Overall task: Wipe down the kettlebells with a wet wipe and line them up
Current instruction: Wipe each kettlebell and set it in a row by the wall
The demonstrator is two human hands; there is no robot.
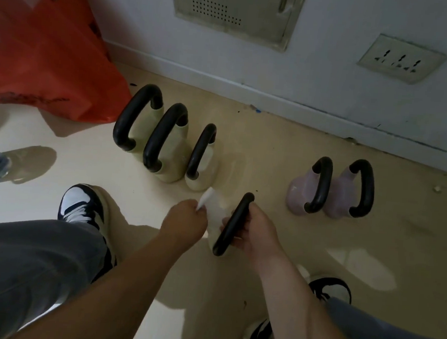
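The right hand grips the black handle of a cream kettlebell that stands tilted on the floor, while the left hand pinches a white wet wipe against its pale body. Just beyond the left hand three cream kettlebells stand side by side in a row. Two lilac kettlebells sit together beyond and to the right of the right hand, near the wall.

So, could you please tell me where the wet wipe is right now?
In the head view, lower centre: the left hand pinches the wet wipe beside the cream kettlebell held by the right hand.
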